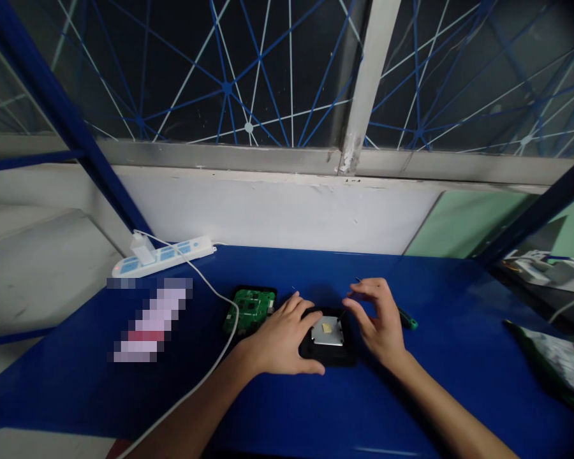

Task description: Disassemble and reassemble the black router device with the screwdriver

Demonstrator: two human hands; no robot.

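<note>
- Hands first: our left hand (282, 338) lies flat, fingers spread, steadying the black casing (329, 354).
- Our right hand (377, 319) pinches a green-handled screwdriver (406, 317) above its metal plate (327, 331).

Both bare forearms enter from the lower edge and converge toward the centre. The left hand (282, 338) lies palm down, wrist straight, fingers (302, 305) spread and gently curved forward, thumb stretched along the near side toward the right. The right hand (380, 322) stands raised on its outer edge, palm turned leftward, fingers curled inward with the thumb opposed below them in a loose pinch. The two hands are near each other but apart.
</note>
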